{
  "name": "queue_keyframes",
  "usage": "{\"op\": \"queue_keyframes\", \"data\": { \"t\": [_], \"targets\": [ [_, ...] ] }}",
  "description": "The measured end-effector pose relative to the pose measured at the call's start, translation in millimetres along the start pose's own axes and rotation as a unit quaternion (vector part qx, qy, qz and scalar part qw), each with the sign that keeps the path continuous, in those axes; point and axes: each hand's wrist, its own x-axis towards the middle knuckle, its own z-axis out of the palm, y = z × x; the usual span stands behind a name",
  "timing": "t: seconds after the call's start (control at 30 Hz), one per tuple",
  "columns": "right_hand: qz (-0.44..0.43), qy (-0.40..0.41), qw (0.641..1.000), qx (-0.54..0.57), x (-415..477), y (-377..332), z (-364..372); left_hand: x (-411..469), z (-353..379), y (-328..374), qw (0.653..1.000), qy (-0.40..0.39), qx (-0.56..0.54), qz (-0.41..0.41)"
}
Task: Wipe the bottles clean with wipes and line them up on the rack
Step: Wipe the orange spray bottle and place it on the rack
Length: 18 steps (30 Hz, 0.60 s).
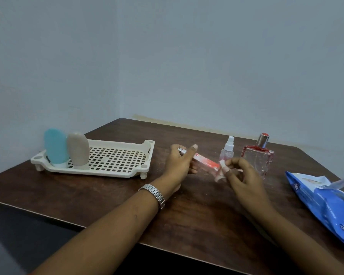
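My left hand (180, 162) grips the silver-capped end of a slim red-and-clear bottle (205, 162) held sideways above the table. My right hand (241, 173) pinches a small white wipe (222, 169) against the bottle's other end. A cream perforated rack (115, 159) stands to the left. A blue bottle (55, 147) and a beige bottle (77, 150) stand upright at the rack's left end. Behind my right hand stand a small clear spray bottle (227, 149) and a square red-edged perfume bottle (259, 157).
A blue pack of wipes (326, 203) lies open at the right edge of the dark wooden table (197, 219). The table sits in a corner between two pale walls. Its near edge drops off at the lower left.
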Motion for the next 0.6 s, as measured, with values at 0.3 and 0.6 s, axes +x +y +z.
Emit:
{"op": "queue_keyframes", "data": {
  "t": [0.3,0.6],
  "targets": [
    [0.02,0.073,0.994,0.082,2.3,6.9,-3.5,-8.5,4.3,5.5,0.983,-0.115,-0.133,-0.054],
    [-0.016,0.126,0.992,0.012,2.8,9.0,-9.2,-12.8,3.0,5.5,0.976,-0.164,-0.136,-0.034]
  ]
}}
